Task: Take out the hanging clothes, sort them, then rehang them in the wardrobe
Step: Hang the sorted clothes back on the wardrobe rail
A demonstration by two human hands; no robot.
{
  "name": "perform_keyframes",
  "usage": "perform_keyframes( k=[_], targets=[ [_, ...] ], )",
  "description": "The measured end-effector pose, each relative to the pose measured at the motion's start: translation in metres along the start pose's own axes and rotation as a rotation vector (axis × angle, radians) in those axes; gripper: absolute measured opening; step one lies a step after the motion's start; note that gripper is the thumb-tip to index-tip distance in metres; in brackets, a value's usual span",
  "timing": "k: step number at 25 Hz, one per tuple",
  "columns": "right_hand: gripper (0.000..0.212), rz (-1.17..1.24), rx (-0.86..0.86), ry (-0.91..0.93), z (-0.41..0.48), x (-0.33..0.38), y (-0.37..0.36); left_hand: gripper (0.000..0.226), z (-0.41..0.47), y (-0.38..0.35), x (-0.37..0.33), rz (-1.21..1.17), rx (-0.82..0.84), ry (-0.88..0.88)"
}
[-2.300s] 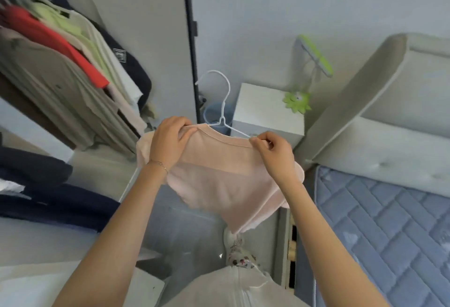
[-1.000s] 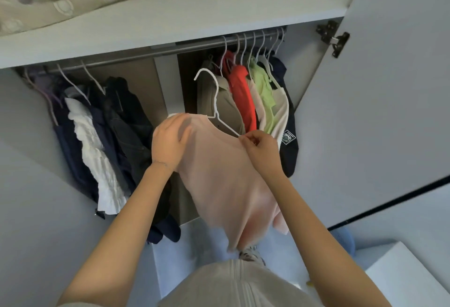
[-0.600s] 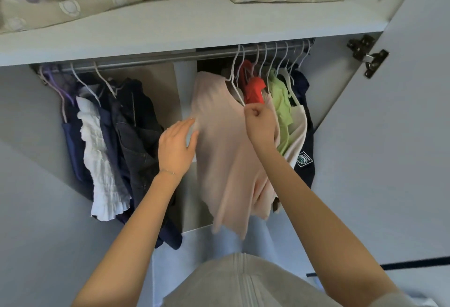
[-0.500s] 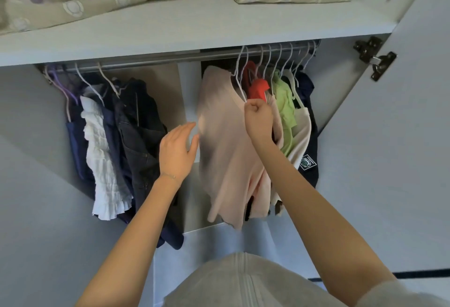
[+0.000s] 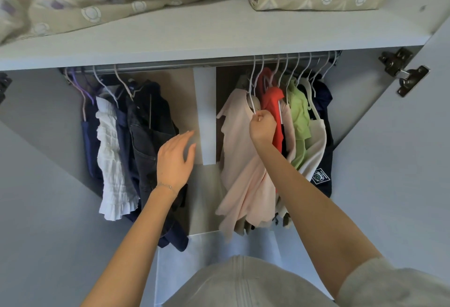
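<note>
The pink top [image 5: 239,151] seems hooked on the rail [image 5: 219,62] at twelve o'clock. The right hand [image 5: 263,127] pinches its hanger [image 5: 252,92] with curled fingers, while the left hand [image 5: 174,158], at nine o'clock, hovers spread and empty. Only the release looks left for this piece.

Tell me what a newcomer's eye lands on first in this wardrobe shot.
The pale pink top, leftmost on the right-hand stretch of the rail, with the right hand pinching its white hanger at the neckline. Beside it a red top and a lime green top stand out. The left hand hovers open before the centre partition.
</note>
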State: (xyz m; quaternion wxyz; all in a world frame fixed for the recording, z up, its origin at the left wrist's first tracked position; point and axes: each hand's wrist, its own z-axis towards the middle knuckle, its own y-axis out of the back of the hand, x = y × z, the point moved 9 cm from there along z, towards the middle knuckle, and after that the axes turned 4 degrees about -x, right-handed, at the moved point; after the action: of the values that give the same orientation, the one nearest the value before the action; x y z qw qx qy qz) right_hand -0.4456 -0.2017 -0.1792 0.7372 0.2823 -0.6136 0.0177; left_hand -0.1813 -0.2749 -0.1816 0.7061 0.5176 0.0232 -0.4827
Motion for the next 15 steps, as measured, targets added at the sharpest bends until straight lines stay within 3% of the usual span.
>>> perform_keyframes(
  k=[9, 12, 15],
  targets=[
    [0.022, -0.017, -0.075, -0.036, 0.013, -0.020, 0.015, 0.045, -0.003, -0.011, 0.003, 0.013, 0.035, 0.013],
    [0.022, -0.072, 0.017, 0.006, 0.004, -0.019, 0.012, 0.048, -0.003, -0.007, 0.004, 0.019, 0.043, 0.029],
    [0.039, -0.134, 0.090, 0.092, -0.020, -0.013, 0.011, 0.053, -0.005, 0.003, 0.001, 0.017, 0.047, 0.024]
  ],
)
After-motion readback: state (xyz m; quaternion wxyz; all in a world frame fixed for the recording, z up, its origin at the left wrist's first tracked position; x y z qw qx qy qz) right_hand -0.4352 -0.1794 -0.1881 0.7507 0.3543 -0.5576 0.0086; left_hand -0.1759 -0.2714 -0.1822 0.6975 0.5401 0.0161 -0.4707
